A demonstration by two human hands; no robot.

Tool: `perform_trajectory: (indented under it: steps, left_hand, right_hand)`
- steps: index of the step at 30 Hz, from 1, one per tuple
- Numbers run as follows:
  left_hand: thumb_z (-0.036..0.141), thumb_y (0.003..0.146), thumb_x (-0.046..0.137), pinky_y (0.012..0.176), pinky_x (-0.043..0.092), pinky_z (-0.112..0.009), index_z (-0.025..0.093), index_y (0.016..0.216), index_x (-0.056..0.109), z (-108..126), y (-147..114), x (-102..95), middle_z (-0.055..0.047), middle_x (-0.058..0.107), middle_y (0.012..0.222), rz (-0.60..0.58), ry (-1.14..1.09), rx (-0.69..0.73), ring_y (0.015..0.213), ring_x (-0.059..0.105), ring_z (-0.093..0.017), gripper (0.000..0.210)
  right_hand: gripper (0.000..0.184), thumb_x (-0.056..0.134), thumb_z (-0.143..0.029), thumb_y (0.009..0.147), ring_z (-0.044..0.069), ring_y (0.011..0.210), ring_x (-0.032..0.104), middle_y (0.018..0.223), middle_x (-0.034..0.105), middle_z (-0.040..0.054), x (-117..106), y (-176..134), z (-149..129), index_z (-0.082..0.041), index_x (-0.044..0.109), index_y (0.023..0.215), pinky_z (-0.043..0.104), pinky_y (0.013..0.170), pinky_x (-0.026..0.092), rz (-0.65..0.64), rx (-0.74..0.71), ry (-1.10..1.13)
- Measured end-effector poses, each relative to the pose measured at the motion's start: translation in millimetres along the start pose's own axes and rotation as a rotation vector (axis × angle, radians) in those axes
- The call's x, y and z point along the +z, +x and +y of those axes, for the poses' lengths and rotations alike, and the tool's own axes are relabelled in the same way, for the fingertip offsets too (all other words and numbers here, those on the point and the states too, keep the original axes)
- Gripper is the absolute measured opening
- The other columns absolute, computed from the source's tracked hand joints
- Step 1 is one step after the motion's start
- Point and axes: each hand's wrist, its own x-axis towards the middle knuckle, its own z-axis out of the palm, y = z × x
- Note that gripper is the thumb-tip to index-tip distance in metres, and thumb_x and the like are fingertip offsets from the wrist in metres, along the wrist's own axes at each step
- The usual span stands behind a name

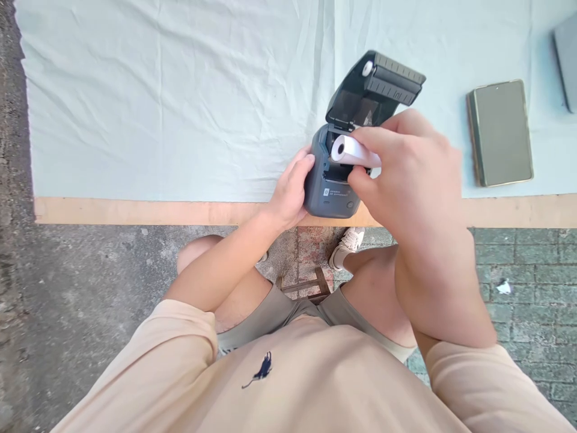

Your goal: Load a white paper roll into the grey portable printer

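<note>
A dark grey portable label printer [332, 201] sits at the table's near edge with its hinged lid [374, 87] raised. My left hand [293, 189] is wrapped round the printer's left side, thumb toward the top. Between the thumb and fingers of my right hand [406, 168] is a small white paper roll [354, 151], its hollow core facing left. The roll is at the mouth of the printer's compartment; how deep it sits cannot be told. My right fingers hide its right end and part of the compartment.
A pale blue cloth [180, 102] covers the table, with a bare wooden strip [135, 210] along its front edge. A phone-like device with a dark screen [502, 132] lies to the right. A grey object [567, 63] is cut off at the far right.
</note>
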Motion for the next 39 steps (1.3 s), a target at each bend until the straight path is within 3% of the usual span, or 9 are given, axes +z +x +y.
perform_trajectory:
  steps: [6,16,20,25,30,35,39]
  left_hand:
    - [0.033,0.094,0.044,0.094,0.055,-0.03,0.022,0.106,0.062,0.5,1.0,-0.5,0.0,0.073,0.094,0.01,0.022,-0.024,0.108,0.069,-0.018,0.025]
    - [0.035,0.097,0.041,0.104,0.053,-0.03,0.02,0.113,0.059,0.0,-0.5,-2.6,-0.001,0.073,0.11,-0.062,0.001,0.019,0.128,0.061,-0.018,0.029]
    - [0.033,0.097,0.041,0.108,0.05,-0.03,0.021,0.109,0.06,0.4,-0.6,-2.7,0.0,0.073,0.108,-0.064,-0.007,0.034,0.129,0.06,-0.017,0.026]
    - [0.038,0.095,0.046,0.104,0.053,-0.03,0.021,0.107,0.061,-2.2,-0.3,-5.0,0.001,0.073,0.104,-0.047,-0.002,0.012,0.127,0.062,-0.018,0.025]
    - [0.035,0.094,0.048,0.1,0.055,-0.028,0.02,0.107,0.061,-1.8,0.3,-5.1,0.0,0.074,0.102,-0.027,-0.043,-0.005,0.123,0.065,-0.018,0.024]
    - [0.033,0.094,0.045,0.098,0.056,-0.03,0.019,0.09,0.06,2.7,2.3,-1.4,0.0,0.074,0.1,0.004,-0.121,-0.026,0.122,0.065,-0.019,0.021]
    - [0.04,0.094,0.041,0.098,0.057,-0.036,0.018,0.088,0.061,6.7,1.9,-0.6,-0.002,0.074,0.096,-0.051,-0.164,-0.08,0.123,0.065,-0.024,0.03]
  right_hand:
    - [0.024,0.053,-0.019,0.083,0.021,0.078,0.054,0.108,0.06,0.0082,-0.2,-1.9,-0.2,-0.025,0.07,0.1,0.034,0.064,0.035,0.02,0.004,-0.027]
    - [0.025,0.052,-0.014,0.08,0.019,0.078,0.056,0.113,0.062,0.0082,4.6,1.8,-2.6,-0.023,0.068,0.098,0.032,0.061,0.035,0.001,-0.043,-0.015]
    - [0.021,0.051,-0.017,0.084,0.019,0.079,0.056,0.112,0.063,0.0066,4.5,2.0,-1.7,-0.024,0.067,0.095,0.032,0.062,0.034,0.01,-0.079,-0.015]
    - [0.017,0.05,-0.022,0.088,0.025,0.092,0.056,0.112,0.065,0.005,6.1,5.3,2.4,-0.026,0.067,0.091,0.034,0.063,0.032,-0.076,-0.058,-0.05]
    - [0.015,0.057,-0.028,0.089,0.026,0.094,0.056,0.106,0.065,0.0086,13.6,11.9,8.7,-0.021,0.066,0.079,0.035,0.068,0.035,-0.085,-0.195,-0.03]
    - [0.021,0.045,-0.023,0.093,0.021,0.081,0.058,0.086,0.065,0.0043,15.0,15.2,9.0,-0.025,0.064,0.086,0.034,0.067,0.036,-0.07,-0.251,0.012]
    - [0.018,0.045,-0.018,0.09,0.018,0.076,0.058,0.082,0.064,0.0023,15.9,16.1,8.5,-0.025,0.062,0.088,0.033,0.068,0.039,-0.064,-0.268,0.071]
